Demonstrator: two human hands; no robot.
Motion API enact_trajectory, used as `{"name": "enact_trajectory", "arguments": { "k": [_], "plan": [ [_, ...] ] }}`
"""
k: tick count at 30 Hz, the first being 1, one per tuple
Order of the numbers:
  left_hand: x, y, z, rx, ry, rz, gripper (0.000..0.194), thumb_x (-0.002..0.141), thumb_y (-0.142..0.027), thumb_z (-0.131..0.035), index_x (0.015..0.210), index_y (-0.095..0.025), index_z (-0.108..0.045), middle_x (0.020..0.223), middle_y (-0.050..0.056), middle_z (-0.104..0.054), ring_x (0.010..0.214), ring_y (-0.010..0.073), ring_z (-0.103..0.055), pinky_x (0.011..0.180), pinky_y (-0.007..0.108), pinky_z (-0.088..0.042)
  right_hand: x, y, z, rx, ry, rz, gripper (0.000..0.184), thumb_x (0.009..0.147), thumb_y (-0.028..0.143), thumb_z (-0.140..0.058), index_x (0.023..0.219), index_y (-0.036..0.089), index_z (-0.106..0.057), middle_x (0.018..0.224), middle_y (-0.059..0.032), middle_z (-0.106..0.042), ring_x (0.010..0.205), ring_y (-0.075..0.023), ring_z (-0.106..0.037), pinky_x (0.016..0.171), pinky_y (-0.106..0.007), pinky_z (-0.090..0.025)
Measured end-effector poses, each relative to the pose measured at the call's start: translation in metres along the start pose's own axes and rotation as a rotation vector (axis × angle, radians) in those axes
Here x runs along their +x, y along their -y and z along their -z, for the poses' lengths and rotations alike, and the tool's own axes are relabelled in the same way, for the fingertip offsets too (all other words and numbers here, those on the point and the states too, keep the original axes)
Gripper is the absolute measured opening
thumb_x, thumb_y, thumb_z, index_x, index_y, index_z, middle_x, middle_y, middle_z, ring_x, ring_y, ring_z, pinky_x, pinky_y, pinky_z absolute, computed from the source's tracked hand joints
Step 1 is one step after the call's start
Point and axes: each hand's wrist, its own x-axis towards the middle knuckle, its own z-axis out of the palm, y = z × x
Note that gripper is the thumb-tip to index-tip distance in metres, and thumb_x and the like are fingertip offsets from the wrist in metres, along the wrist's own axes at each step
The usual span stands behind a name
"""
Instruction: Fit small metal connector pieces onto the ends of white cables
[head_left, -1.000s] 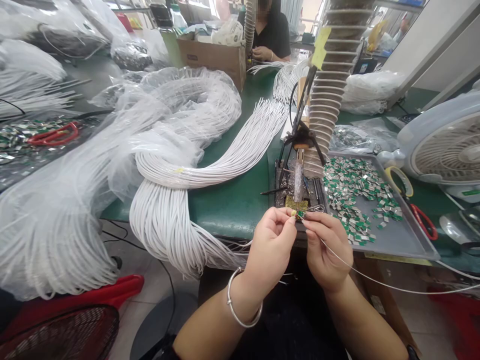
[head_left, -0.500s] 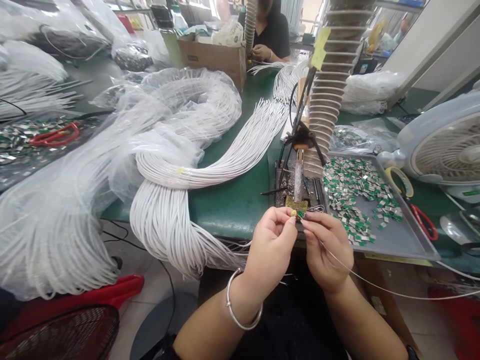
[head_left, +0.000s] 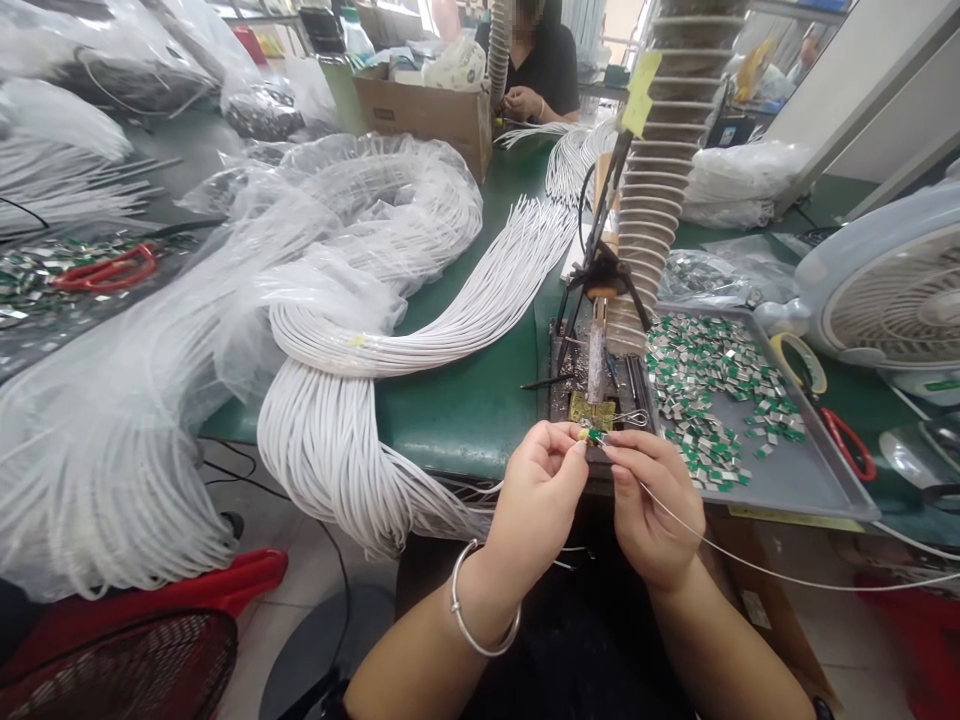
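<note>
In front of the bench edge, my left hand [head_left: 541,487] has thumb and forefinger closed on a small green circuit board [head_left: 594,435]. Something yellow shows at those fingertips; whether it is tape or a finger cover I cannot make out. Facing it, my right hand [head_left: 660,500] pinches a thin white wire [head_left: 757,570] close to the board's right side. That wire runs across the palm and off to the right. Just above the fingers a soldering iron [head_left: 598,350] hangs tip down in a stand, over a yellow pad [head_left: 581,408]. Fingers partly hide the joint between wire and board.
A grey tray [head_left: 817,470] of small green boards stands right, beside red-handled scissors [head_left: 847,445], a tape roll [head_left: 799,362] and a fan [head_left: 892,290]. Left lie bundled white cables [head_left: 420,345] and plastic bags. A ribbed hose [head_left: 667,160] hangs behind the iron. A co-worker [head_left: 544,70] sits opposite.
Both hands have come slightly down and left, away from the iron's tip, with the board and wire still between them.
</note>
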Motion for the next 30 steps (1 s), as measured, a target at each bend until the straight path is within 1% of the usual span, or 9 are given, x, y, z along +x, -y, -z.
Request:
{"name": "enact_trajectory", "arguments": {
  "k": [6,12,16,30],
  "plan": [
    [0.002,0.000,-0.001,0.011,0.004,-0.015,0.014,0.081,-0.019,-0.056,0.068,-0.018,-0.050,0.095,0.003,-0.059,0.085,0.0121,-0.057,0.076,0.024,-0.043,0.000,0.000,-0.002,0.005,-0.005,-0.010,0.025,0.084,0.006,-0.053,0.102,0.021,-0.064,0.099,-0.0082,-0.063,0.090,-0.0181,-0.063,0.074,-0.034,-0.056],
    [0.002,-0.003,-0.003,-0.006,0.017,-0.013,0.014,0.083,-0.020,-0.055,0.070,-0.017,-0.049,0.094,0.001,-0.057,0.070,0.0071,-0.052,0.064,0.020,-0.041,0.004,0.000,-0.002,-0.005,-0.020,-0.002,0.026,0.084,0.007,-0.054,0.103,0.021,-0.064,0.100,-0.0080,-0.062,0.090,-0.0184,-0.063,0.074,-0.035,-0.056],
    [0.002,-0.005,-0.004,-0.007,0.018,-0.017,0.015,0.083,-0.019,-0.055,0.069,-0.017,-0.049,0.092,0.000,-0.057,0.064,0.0052,-0.048,0.059,0.019,-0.039,0.005,0.000,-0.003,-0.013,-0.024,-0.001,0.026,0.084,0.007,-0.054,0.103,0.022,-0.064,0.100,-0.0078,-0.062,0.089,-0.0187,-0.063,0.073,-0.035,-0.056],
    [-0.002,-0.011,-0.006,-0.029,0.007,-0.023,0.015,0.082,-0.018,-0.056,0.068,-0.017,-0.049,0.091,-0.001,-0.056,0.059,0.0042,-0.045,0.057,0.018,-0.038,0.007,0.002,-0.001,-0.005,-0.029,0.021,0.027,0.083,0.005,-0.056,0.104,0.020,-0.064,0.100,-0.0079,-0.061,0.091,-0.0171,-0.061,0.074,-0.033,-0.055]
  ]
}}
